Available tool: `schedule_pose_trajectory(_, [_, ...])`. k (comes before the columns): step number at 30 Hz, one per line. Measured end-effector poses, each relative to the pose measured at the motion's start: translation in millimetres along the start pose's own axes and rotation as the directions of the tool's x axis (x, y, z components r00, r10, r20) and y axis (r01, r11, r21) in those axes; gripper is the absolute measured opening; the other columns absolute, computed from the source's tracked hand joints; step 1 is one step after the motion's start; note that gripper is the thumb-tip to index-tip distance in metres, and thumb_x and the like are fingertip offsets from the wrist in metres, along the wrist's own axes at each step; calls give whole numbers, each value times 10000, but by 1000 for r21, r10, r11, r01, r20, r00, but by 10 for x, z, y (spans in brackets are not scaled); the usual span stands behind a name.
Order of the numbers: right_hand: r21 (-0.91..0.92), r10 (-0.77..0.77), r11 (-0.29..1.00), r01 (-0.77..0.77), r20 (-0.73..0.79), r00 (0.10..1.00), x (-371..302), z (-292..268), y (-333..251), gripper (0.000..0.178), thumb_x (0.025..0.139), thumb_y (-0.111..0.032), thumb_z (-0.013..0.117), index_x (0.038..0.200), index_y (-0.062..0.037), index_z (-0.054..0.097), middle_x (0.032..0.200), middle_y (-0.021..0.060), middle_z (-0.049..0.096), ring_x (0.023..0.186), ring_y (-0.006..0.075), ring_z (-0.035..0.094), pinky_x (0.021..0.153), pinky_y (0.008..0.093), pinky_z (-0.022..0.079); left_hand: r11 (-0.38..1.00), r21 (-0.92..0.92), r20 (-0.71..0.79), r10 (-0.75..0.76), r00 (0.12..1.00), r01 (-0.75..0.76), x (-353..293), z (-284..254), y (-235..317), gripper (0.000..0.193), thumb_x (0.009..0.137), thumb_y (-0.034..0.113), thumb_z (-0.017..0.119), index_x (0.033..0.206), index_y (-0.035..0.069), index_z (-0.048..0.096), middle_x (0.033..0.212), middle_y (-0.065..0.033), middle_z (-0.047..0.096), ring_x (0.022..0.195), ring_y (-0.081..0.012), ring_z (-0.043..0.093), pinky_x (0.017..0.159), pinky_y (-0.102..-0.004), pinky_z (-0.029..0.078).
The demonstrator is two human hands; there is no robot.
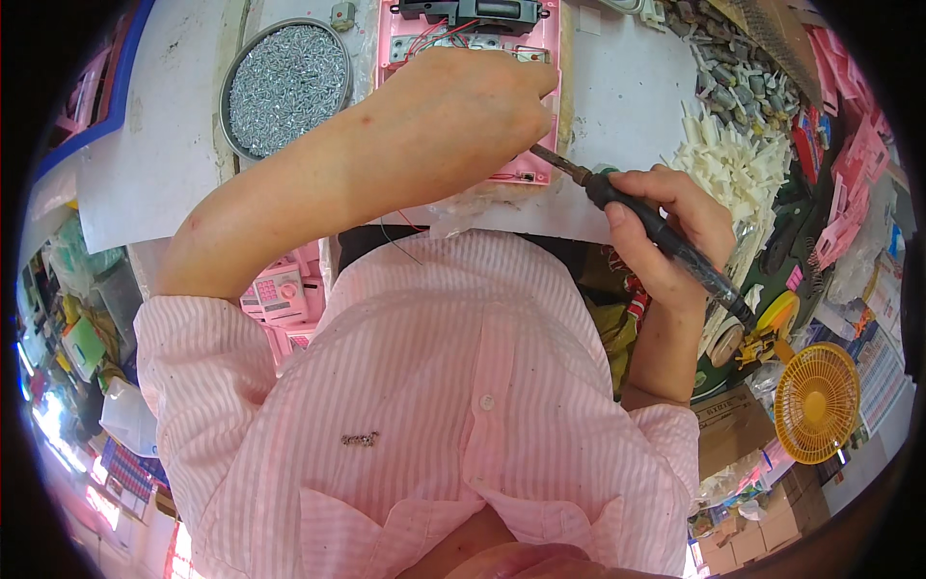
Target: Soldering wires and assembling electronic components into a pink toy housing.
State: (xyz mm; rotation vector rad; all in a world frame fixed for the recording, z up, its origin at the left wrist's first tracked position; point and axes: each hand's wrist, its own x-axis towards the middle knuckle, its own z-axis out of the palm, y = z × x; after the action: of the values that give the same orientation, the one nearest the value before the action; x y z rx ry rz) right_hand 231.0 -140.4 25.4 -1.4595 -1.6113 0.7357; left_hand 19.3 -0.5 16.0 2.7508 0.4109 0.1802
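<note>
A pink plastic casing lies at the top middle, with a black part and thin red wires inside it. My left hand reaches across over this casing, its back turned up. Its fingers bend down out of sight, so what they touch or hold is hidden. In my right hand is a soldering iron with a dark handle, gripped between thumb and fingers. The iron's metal tip points left, close beside my left hand at the casing's right edge.
A round metal bowl of small screws stands at the left. Piles of white plastic parts and grey-brown pieces lie at the right. An orange-yellow fan is at the lower right, and pink pieces lie along the right rim.
</note>
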Motion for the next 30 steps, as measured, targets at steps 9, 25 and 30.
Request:
schedule_pose_trajectory(9, [215, 295, 956, -202, -719, 629, -978, -1101, 217, 140, 876, -51, 671, 1002, -9, 629, 821, 31, 604, 710, 84, 563, 669, 194, 465, 999, -32, 78, 9, 997, -7, 30, 22, -34, 68, 751, 66, 671, 796, 15, 664, 918, -100, 607, 866, -294, 654, 709, -411, 534])
schedule_pose_trajectory(25, [-140, -12, 810, -569, -975, 222, -1801, -2411, 759, 27, 900, -68, 676, 921, -54, 687, 768, -1, 589, 638, 85, 528, 554, 230, 389, 998, -63, 38, 27, 999, -25, 138, -70, 73, 136, 744, -6, 698, 832, -15, 595, 914, -119, 565, 832, -328, 606, 731, -421, 515])
schedule_pose_trajectory(30, [482, 512, 847, -226, -854, 97, -1629, -2143, 944, 222, 951, -189, 697, 1116, -51, 645, 897, 57, 663, 679, 119, 563, 535, 247, 409, 902, -405, -61, -189, 980, 149, 18, -121, 123, 145, 814, 23, 718, 905, -1, 608, 940, -56, 570, 755, -174, 599, 652, -289, 474])
